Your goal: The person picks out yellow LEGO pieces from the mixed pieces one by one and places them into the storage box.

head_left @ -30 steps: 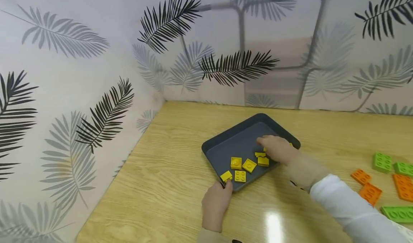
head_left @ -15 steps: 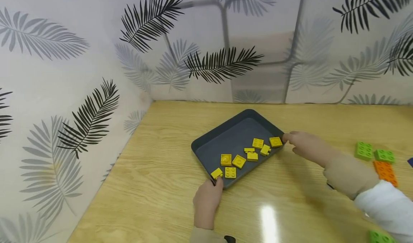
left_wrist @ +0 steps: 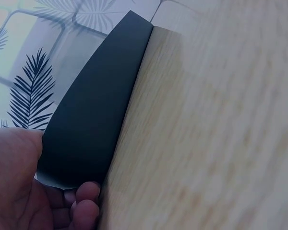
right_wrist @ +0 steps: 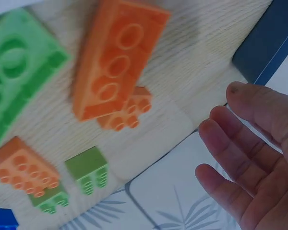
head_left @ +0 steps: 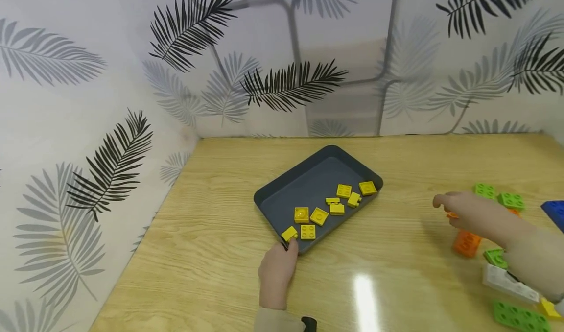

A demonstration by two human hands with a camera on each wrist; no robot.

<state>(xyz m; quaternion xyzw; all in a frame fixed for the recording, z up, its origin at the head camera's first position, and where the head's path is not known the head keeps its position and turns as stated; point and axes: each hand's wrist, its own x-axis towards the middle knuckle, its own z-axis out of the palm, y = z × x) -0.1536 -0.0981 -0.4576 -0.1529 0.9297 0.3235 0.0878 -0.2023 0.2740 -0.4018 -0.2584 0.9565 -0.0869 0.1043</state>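
A dark grey tray (head_left: 304,180) lies at an angle on the wooden table, with several yellow toy bricks (head_left: 301,215) along its near side. My left hand (head_left: 277,271) grips the tray's near corner. In the left wrist view, the thumb is at the wall of the tray (left_wrist: 91,110) and the curled fingertips (left_wrist: 86,191) are at its lower edge. My right hand (head_left: 480,214) hovers over the loose bricks on the right, apart from the tray. In the right wrist view, that hand (right_wrist: 254,158) has extended, slightly bent fingers and holds nothing; an orange brick (right_wrist: 120,62) lies nearby.
On the right lie green bricks (head_left: 511,201), an orange brick (head_left: 467,244), a blue brick (head_left: 554,212), a white brick (head_left: 508,283) and a long green brick (head_left: 520,317). A leaf-patterned curtain (head_left: 273,38) stands behind the table (head_left: 211,253).
My right hand has left the tray's right end and moved right to the loose bricks. The left hand keeps its grip at the corner. The head view has turned to the right.
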